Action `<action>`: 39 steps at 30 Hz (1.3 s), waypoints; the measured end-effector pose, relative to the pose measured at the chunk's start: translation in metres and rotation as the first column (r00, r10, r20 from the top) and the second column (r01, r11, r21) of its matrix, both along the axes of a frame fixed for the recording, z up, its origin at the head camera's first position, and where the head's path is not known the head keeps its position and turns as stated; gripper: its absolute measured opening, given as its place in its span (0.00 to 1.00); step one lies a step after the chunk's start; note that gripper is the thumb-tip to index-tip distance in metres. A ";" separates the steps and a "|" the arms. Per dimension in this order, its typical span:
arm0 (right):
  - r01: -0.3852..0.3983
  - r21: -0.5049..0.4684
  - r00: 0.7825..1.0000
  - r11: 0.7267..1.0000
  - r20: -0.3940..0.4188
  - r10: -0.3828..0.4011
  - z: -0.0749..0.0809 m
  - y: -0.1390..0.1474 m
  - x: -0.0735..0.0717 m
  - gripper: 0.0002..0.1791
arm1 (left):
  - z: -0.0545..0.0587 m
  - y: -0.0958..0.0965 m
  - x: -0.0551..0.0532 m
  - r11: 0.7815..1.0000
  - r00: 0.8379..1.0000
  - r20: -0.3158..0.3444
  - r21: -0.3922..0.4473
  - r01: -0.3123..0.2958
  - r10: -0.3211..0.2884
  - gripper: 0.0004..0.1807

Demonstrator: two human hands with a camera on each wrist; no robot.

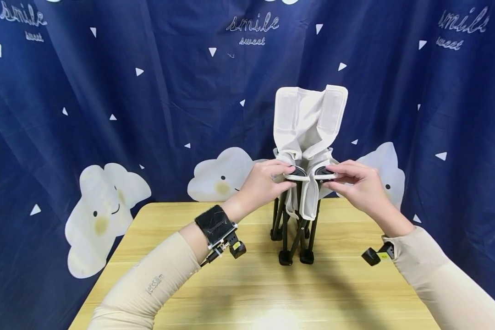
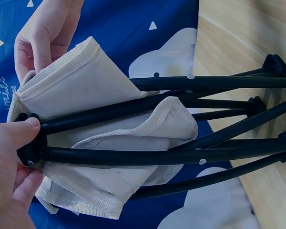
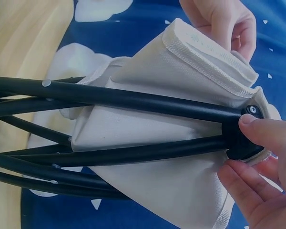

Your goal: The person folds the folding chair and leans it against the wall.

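A folding chair (image 1: 331, 109) with off-white fabric and black tube legs stands upright on the table, folded narrow. Its fabric hangs in creased folds between the legs, and two stiff panels rise above them. My left hand (image 1: 268, 178) pinches the left black corner joint (image 1: 299, 172) between thumb and fingers. On the other side, my right hand (image 1: 356, 181) grips the matching right corner joint (image 1: 323, 171) the same way. The two joints sit close together. In the left wrist view, crossed black legs (image 2: 176, 156) with rivets run away from the hand. The right wrist view shows loose fabric (image 3: 152, 129) around the tubes.
The chair's black feet (image 1: 286, 258) stand on a light wooden table (image 1: 214, 284). Behind the table hangs a dark blue curtain (image 1: 181, 91) printed with clouds and white triangles. Each wrist carries a small camera (image 1: 237, 248).
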State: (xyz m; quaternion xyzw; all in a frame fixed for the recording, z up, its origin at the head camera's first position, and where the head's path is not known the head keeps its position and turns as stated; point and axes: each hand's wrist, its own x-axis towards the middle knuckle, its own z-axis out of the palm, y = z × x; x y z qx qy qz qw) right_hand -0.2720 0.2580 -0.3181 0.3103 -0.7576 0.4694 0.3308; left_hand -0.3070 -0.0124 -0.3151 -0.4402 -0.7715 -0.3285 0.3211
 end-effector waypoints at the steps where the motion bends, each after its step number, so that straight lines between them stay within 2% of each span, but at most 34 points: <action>1: 0.000 0.000 1.000 1.000 0.000 0.000 0.000 -0.001 0.000 0.23 | 0.000 0.000 0.000 1.000 1.000 -0.002 0.001 -0.001 0.001 0.18; 14: 0.020 0.005 1.000 1.000 0.015 -0.020 0.000 -0.007 0.001 0.24 | 0.001 -0.001 0.000 1.000 1.000 -0.029 0.007 0.003 -0.003 0.18; 27: 0.048 0.009 0.999 0.999 0.010 -0.048 -0.001 -0.011 -0.001 0.24 | 0.001 0.000 -0.001 0.999 1.000 -0.013 0.027 0.016 -0.016 0.18; 39: 0.018 -0.057 1.000 0.998 -0.017 -0.019 -0.008 -0.014 -0.001 0.23 | -0.002 0.000 0.002 0.999 0.999 -0.041 0.040 -0.005 0.007 0.19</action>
